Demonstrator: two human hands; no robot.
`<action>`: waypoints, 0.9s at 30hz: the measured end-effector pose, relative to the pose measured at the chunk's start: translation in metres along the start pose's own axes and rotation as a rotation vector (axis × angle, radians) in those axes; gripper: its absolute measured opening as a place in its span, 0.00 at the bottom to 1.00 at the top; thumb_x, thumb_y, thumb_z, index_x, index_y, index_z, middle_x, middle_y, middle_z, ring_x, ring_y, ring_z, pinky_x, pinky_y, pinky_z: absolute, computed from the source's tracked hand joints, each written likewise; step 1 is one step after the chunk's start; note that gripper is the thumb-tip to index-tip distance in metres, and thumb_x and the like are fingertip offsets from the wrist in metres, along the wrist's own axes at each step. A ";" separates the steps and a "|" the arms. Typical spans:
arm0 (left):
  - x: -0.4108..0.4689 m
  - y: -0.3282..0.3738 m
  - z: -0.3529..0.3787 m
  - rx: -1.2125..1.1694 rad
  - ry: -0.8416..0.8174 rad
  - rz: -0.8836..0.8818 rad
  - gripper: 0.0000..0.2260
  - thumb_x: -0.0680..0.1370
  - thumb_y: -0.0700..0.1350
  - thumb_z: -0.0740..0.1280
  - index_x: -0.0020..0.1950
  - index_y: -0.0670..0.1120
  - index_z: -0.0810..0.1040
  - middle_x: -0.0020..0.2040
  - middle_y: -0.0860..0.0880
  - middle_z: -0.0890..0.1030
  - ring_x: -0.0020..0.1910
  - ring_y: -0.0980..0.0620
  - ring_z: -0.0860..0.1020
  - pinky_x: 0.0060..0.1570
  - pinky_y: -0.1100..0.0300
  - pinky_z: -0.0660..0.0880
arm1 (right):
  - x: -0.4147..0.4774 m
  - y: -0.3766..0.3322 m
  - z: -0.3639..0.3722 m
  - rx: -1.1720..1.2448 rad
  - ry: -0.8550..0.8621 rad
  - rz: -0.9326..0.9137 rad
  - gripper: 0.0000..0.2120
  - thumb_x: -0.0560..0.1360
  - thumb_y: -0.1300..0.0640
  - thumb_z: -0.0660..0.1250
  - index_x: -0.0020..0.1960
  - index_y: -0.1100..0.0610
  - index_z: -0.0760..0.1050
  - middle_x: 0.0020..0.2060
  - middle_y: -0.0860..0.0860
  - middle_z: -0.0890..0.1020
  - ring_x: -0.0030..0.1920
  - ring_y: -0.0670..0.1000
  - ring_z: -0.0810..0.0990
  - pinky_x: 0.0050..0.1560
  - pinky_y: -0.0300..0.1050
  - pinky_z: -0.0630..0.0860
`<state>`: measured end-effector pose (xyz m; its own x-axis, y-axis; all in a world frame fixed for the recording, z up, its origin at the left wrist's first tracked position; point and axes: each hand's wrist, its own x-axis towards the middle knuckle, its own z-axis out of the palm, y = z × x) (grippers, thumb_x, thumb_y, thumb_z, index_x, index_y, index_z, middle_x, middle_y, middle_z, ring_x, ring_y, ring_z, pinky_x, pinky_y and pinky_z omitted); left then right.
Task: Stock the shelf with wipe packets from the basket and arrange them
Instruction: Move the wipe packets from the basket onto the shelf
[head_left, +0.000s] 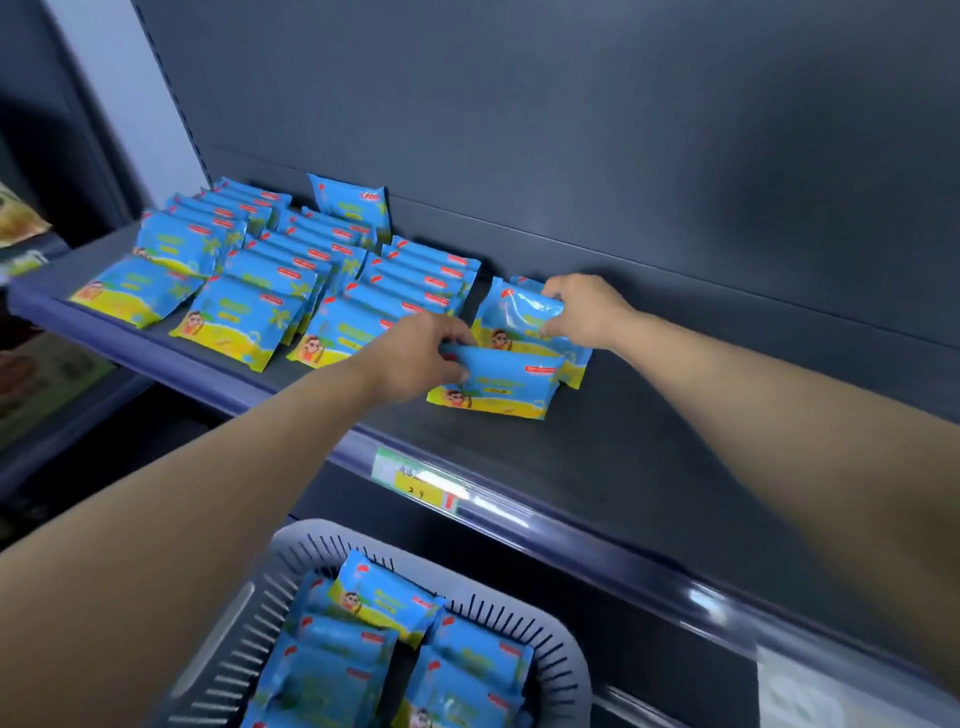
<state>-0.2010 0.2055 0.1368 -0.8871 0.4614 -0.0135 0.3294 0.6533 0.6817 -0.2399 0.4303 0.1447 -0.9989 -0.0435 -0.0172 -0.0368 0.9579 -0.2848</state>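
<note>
- While your left hand (415, 358) curls round the left end of one wipe packet (501, 384) at mid-frame, that packet sits low on the shelf (649, 467), just in front of a short row right of centre.
- Your right hand (584, 312) pinches the right edge of a second packet (524, 312), which stands tilted in that short row. At least three packets make up the row.
- You have three long rows (291, 270) of packets in the left half of the frame, each leaning front to back. They overlap too much for an exact count.
- One lone packet (353, 208) stands upright against the back panel (623, 156), behind the middle long row.
- Every packet is blue above and yellow below, with a small red label and a cartoon face. The print is too blurred to read.
- One price tag (415, 475), green and yellow, sits in the shelf's front rail. It carries what looks like a handwritten "29".
- One grey slotted basket (563, 670) at the bottom centre holds at least five more packets (384, 597).
</note>
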 end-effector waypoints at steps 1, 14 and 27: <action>0.004 0.001 0.002 0.031 0.006 -0.009 0.10 0.71 0.38 0.72 0.51 0.44 0.79 0.38 0.50 0.75 0.34 0.57 0.73 0.30 0.69 0.68 | 0.007 0.001 0.001 -0.012 0.007 -0.002 0.16 0.69 0.54 0.74 0.54 0.59 0.75 0.45 0.52 0.74 0.45 0.53 0.72 0.45 0.47 0.71; 0.068 0.009 0.030 0.413 0.086 -0.046 0.26 0.71 0.46 0.72 0.67 0.43 0.70 0.59 0.41 0.71 0.61 0.42 0.65 0.58 0.52 0.67 | 0.006 0.021 -0.002 0.015 0.181 0.009 0.16 0.75 0.61 0.63 0.62 0.55 0.73 0.57 0.56 0.76 0.59 0.58 0.72 0.55 0.48 0.70; 0.010 0.033 0.018 0.613 0.287 0.185 0.22 0.75 0.47 0.67 0.67 0.44 0.68 0.64 0.43 0.69 0.64 0.42 0.66 0.61 0.49 0.62 | -0.093 -0.025 -0.014 -0.166 0.314 -0.067 0.17 0.77 0.56 0.61 0.66 0.56 0.69 0.60 0.55 0.73 0.61 0.58 0.69 0.59 0.51 0.65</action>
<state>-0.1927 0.2425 0.1464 -0.8215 0.4761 0.3138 0.5311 0.8391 0.1173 -0.1467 0.4146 0.1672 -0.9533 -0.0427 0.2991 -0.0806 0.9900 -0.1155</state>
